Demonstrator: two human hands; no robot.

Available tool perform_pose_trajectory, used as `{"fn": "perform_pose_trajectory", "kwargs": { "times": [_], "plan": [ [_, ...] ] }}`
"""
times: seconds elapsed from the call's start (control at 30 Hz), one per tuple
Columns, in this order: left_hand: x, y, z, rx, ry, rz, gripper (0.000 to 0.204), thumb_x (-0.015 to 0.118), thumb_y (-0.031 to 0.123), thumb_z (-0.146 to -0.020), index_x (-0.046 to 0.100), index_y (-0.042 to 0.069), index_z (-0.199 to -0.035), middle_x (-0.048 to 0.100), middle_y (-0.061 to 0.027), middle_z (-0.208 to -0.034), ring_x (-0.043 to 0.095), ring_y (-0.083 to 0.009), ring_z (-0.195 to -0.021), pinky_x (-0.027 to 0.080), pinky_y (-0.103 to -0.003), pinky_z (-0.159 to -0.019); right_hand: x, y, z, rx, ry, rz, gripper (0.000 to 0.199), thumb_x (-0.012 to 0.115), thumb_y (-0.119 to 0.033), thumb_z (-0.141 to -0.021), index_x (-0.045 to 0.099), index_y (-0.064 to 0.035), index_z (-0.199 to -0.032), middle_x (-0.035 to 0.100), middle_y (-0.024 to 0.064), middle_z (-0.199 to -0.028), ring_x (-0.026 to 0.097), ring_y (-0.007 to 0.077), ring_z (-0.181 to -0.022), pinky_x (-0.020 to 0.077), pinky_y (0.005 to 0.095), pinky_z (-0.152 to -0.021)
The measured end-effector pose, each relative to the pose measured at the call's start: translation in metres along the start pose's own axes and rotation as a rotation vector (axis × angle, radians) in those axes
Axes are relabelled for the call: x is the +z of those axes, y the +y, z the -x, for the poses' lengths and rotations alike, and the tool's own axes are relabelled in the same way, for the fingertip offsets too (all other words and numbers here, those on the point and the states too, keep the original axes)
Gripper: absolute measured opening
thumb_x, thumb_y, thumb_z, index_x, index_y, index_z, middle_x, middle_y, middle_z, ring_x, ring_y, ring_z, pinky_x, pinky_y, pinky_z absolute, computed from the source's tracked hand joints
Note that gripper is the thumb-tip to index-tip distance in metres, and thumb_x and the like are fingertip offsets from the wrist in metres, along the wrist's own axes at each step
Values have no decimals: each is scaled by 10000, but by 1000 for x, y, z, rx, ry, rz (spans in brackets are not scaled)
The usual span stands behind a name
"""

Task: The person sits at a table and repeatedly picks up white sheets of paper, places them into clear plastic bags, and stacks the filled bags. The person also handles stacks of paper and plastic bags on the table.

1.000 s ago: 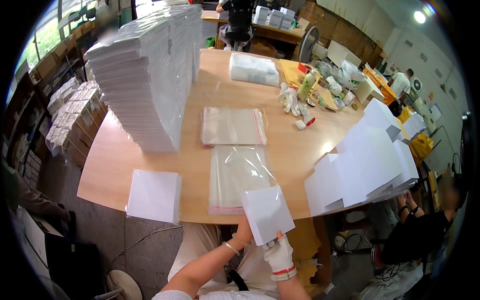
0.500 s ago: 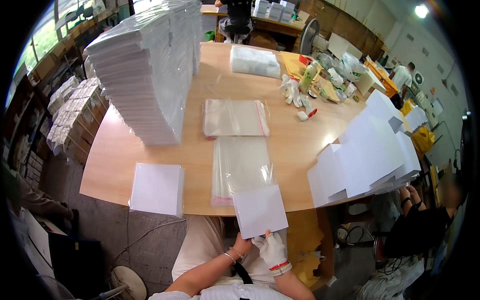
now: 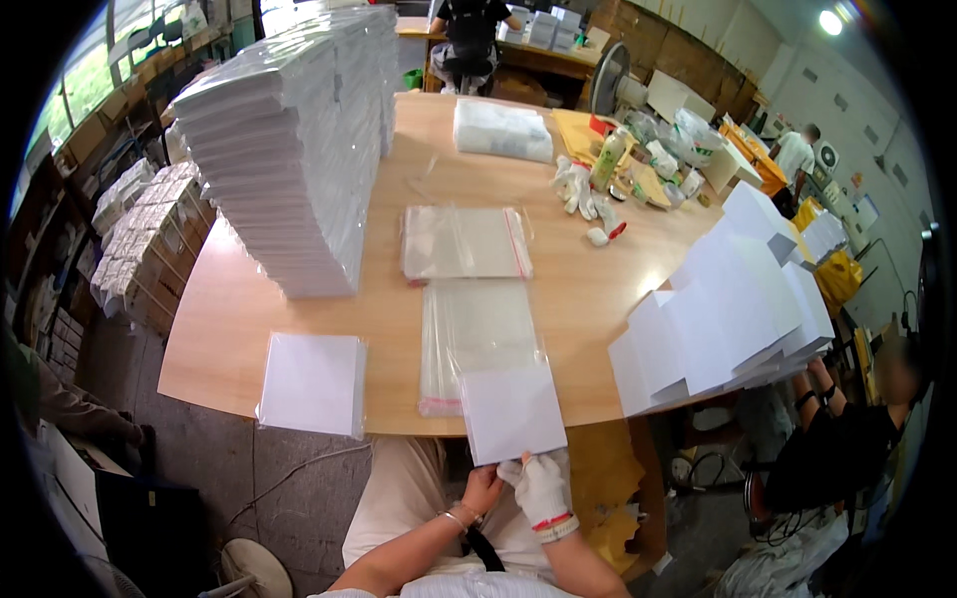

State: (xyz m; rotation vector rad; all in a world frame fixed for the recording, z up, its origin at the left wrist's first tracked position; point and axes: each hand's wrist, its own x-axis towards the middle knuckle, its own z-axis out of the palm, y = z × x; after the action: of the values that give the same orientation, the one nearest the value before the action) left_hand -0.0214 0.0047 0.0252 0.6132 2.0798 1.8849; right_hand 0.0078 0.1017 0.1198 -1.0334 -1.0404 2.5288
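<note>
The person sat at the near edge of the round wooden worktop (image 3: 598, 299), both hands low in front of the lap. The left hand (image 3: 482, 488), bare, and the right hand (image 3: 541, 488), in a white glove with a red band at the wrist, met at the bottom edge of a white card sheet (image 3: 512, 411). Fingers of both hands were pinched shut on that lower edge, the left at the near-left corner and the right just beside it.

The sheet was plain white, roughly square, flat and unmarked on the face that showed, with crisp corners. It stood tilted up from the fingers, its far edge overlapping the open mouth of a clear plastic sleeve (image 3: 477, 339) lying flat on the worktop just beyond. Whether the sheet had entered the sleeve could not be told. The sleeve had a thin red strip along its near end.

Further beyond the fingers lay a small pile of clear bags (image 3: 465, 242) with a red strip at one side. To the left of the hands a flat stack of white sheets (image 3: 313, 383) sat at the worktop's edge, and past it rose a tall stack of white sheets (image 3: 289, 140). To the right, fanned white folded cards (image 3: 728, 309) spread over the worktop's rim.
</note>
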Motion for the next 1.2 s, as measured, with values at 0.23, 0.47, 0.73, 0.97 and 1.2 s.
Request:
{"fn": "perform_pose_trajectory", "kwargs": {
  "times": [0.23,0.47,0.73,0.97,1.2],
  "plan": [
    [15,1,-1,-152,3,143,179,551,145,-867,585,-21,-928,644,-121,-707,652,-181,-660,491,-260,-599,14,-21,-40,-5,-78,-71,118,499,-111,-871,483,3,-896,542,95,-846,620,307,-747,533,413,-690],
    [-27,31,0,-460,56,526,421,583,153,-853,434,12,-1220,512,-116,-1152,549,-172,-971,446,-282,-834,-6,-56,14,193,-237,378,174,460,-85,-865,557,16,-968,620,91,-862,619,192,-713,522,301,-606],
    [-42,35,6,-539,-2,400,348,422,253,-924,616,-33,-966,611,-48,-832,532,-112,-752,402,-228,-679,31,-35,30,-889,-417,1472,96,590,-115,-717,560,-32,-754,502,114,-827,495,309,-803,426,379,-690],
    [-36,32,10,-662,169,662,325,382,207,-878,608,-14,-800,635,-72,-854,593,-130,-744,375,-212,-537,13,-27,6,-1040,-814,1444,125,593,-139,-699,555,-37,-761,518,127,-857,519,292,-799,445,381,-699],
    [-76,31,8,-340,-82,271,262,429,127,-872,602,-50,-957,605,-144,-1001,599,-264,-903,442,-341,-804,-301,-78,-29,-160,337,2212,264,456,-181,-830,556,-44,-1032,544,153,-1064,534,298,-954,443,372,-790]
  ]
}}
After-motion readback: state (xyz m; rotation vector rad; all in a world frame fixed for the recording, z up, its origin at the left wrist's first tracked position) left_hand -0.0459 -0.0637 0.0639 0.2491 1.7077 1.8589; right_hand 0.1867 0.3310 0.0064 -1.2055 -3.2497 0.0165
